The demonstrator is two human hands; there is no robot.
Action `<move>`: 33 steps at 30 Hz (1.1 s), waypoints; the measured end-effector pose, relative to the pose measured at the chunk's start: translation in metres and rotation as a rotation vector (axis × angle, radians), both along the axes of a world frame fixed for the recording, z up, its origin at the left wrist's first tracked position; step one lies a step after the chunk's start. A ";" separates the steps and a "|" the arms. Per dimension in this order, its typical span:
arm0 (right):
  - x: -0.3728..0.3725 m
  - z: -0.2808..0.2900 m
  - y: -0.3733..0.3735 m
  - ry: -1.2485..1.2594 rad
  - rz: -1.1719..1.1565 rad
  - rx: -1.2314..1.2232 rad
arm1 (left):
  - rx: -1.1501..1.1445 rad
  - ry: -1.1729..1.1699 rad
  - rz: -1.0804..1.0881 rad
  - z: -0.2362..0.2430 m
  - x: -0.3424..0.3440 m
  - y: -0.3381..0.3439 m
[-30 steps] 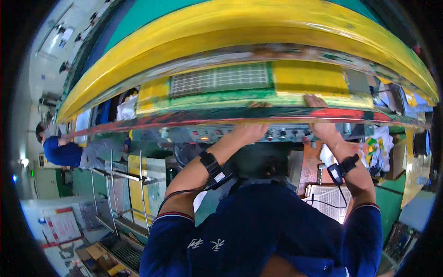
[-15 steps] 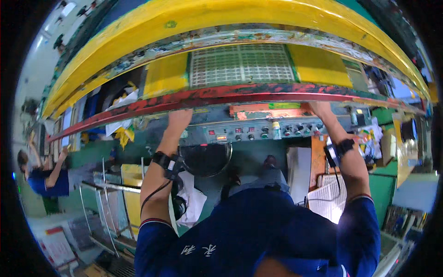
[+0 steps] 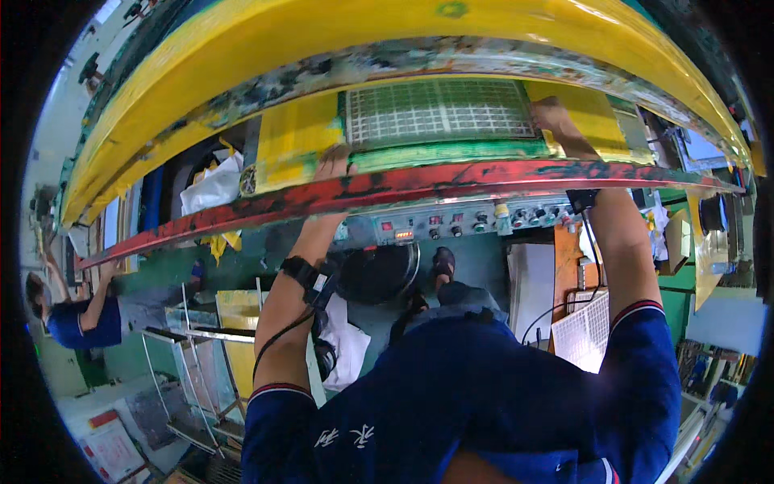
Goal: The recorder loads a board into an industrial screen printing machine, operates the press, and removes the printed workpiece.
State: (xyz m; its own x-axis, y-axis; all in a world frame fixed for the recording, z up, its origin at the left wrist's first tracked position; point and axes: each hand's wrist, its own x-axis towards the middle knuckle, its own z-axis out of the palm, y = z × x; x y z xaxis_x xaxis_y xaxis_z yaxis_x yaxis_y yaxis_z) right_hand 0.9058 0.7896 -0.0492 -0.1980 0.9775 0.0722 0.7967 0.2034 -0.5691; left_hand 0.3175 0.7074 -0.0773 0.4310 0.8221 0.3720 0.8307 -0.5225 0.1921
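Observation:
A green panel with a white grid pattern [image 3: 439, 110] lies on the machine bed beyond the red bar [image 3: 451, 179]. A ribbed green strip [image 3: 451, 154] runs along the panel's near edge. Past the bar, my left hand [image 3: 332, 164] is by the panel's near left corner, its fingers blurred. My right hand [image 3: 551, 115] is at the panel's right edge, fingers bent down; what they grip, if anything, is hidden. Yellow surfaces [image 3: 297, 139] flank the panel. The red bar crosses in front of both forearms.
Across the top spans a thick yellow beam [image 3: 387, 36]. A control panel with knobs [image 3: 451, 226] sits below the bar. White cloth [image 3: 211, 184] lies at the left, and a metal rack [image 3: 189, 335] stands lower left. A co-worker [image 3: 81, 319] is at the far left.
Both hands have moved forward past the red bar, from its near side to the panel's edges. The salmon-coloured board between them earlier no longer shows there.

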 end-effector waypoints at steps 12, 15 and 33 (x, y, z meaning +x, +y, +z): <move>-0.004 0.043 -0.015 0.032 -0.315 -0.138 | 0.170 -0.199 -0.080 0.069 0.047 0.000; -0.010 0.037 -0.015 0.038 -0.361 -0.002 | 0.173 -0.225 -0.078 0.065 0.044 0.002; -0.051 0.056 -0.054 0.492 -0.441 0.302 | 0.210 -0.208 -0.073 0.086 0.051 -0.009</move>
State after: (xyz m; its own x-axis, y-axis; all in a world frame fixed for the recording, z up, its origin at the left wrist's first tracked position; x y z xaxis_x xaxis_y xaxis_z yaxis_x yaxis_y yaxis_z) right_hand 0.8550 0.7357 0.0067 0.3353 0.8822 0.3307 0.5071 0.1269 -0.8525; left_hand 0.3683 0.6987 0.0088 0.3829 0.6873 0.6172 0.7436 -0.6258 0.2356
